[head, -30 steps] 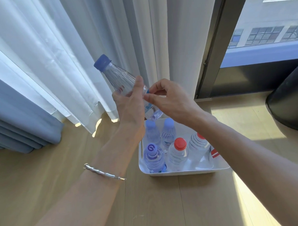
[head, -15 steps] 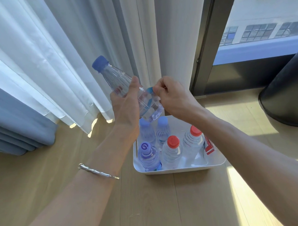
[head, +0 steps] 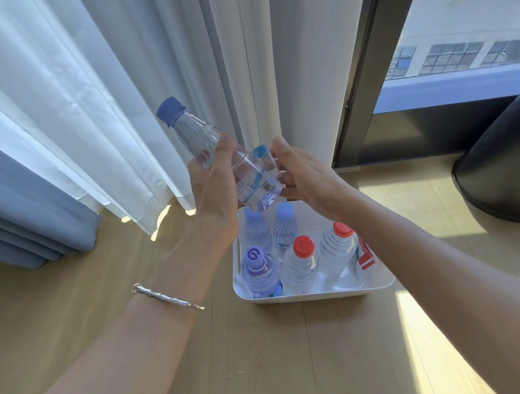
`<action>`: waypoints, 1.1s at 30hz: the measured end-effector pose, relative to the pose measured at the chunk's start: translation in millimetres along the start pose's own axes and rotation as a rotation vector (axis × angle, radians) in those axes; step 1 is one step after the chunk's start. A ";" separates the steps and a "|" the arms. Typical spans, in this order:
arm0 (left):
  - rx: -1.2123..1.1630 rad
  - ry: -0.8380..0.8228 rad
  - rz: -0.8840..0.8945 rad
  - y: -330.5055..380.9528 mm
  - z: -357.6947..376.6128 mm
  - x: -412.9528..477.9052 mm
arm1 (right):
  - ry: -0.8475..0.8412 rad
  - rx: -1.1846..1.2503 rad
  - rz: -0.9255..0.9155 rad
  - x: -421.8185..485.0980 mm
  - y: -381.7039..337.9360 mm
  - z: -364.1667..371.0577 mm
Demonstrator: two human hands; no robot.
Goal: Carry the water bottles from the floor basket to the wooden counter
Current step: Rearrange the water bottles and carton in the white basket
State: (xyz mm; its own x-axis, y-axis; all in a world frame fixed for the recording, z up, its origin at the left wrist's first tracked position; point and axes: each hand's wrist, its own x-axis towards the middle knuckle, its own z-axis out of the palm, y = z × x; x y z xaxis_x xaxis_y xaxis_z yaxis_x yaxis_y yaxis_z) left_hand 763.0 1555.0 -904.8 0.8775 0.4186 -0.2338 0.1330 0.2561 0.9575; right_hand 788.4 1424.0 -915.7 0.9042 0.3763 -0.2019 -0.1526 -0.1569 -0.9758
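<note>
The left hand (head: 213, 181) grips a tilted bottle (head: 195, 134); the right hand (head: 305, 177), fingers straight, waits just beside it. Support its base before leaving the basket (head: 316, 297) below.

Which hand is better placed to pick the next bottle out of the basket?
Probably the right hand: it is open, holds nothing, and is above the white basket. The left hand grips the blue-capped bottle.

No wording is legible. One sign noted: a white spiral mark on the purple cap (head: 254, 256), below the left grip (head: 213, 181). The held bottle (head: 198, 135) carries a blurred label (head: 262, 155).
</note>
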 end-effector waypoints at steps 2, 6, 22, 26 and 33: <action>-0.010 0.000 0.000 -0.2 0.1 -0.5 | -0.029 -0.039 -0.024 -0.7 3.9 2.1; -0.015 -0.001 0.015 -1.3 -0.2 0.3 | -0.002 -0.099 -0.128 -3.3 8.5 7.7; -0.247 -0.312 -0.050 -4.9 -2.3 -1.6 | 0.080 0.480 0.071 4.9 9.3 -19.2; -0.206 -0.292 -0.022 -10.2 -3.8 3.6 | 0.044 0.494 0.102 6.1 11.2 -18.6; -0.229 -0.300 -0.038 -13.7 -7.4 13.7 | -0.106 0.506 0.130 9.0 25.0 -5.5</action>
State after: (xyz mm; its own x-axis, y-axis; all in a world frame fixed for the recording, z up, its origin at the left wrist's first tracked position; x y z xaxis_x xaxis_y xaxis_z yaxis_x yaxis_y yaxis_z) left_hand 769.8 1563.6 -922.3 0.9745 0.1396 -0.1757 0.0913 0.4686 0.8787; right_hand 794.9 1418.5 -941.5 0.8236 0.4777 -0.3058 -0.4578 0.2416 -0.8556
